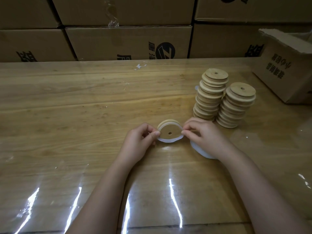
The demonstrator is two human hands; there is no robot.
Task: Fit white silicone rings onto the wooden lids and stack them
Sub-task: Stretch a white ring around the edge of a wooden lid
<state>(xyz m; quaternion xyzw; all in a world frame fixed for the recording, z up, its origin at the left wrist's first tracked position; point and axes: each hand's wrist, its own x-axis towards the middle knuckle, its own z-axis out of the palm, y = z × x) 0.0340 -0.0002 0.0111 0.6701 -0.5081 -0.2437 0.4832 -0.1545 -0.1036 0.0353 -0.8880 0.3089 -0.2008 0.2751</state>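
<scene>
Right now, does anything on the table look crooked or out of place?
The taller stack of lids is uneven: several lids sit shifted sideways, so it leans a little. A torn white scrap lies near the far edge of the table.

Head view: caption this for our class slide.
Left hand and right hand pinch a white silicone ring around a wooden lid near two lid stacks.

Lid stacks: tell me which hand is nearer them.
Right. The right hand lies just in front of the lid stacks; the left hand is farther, beyond the held lid.
</scene>
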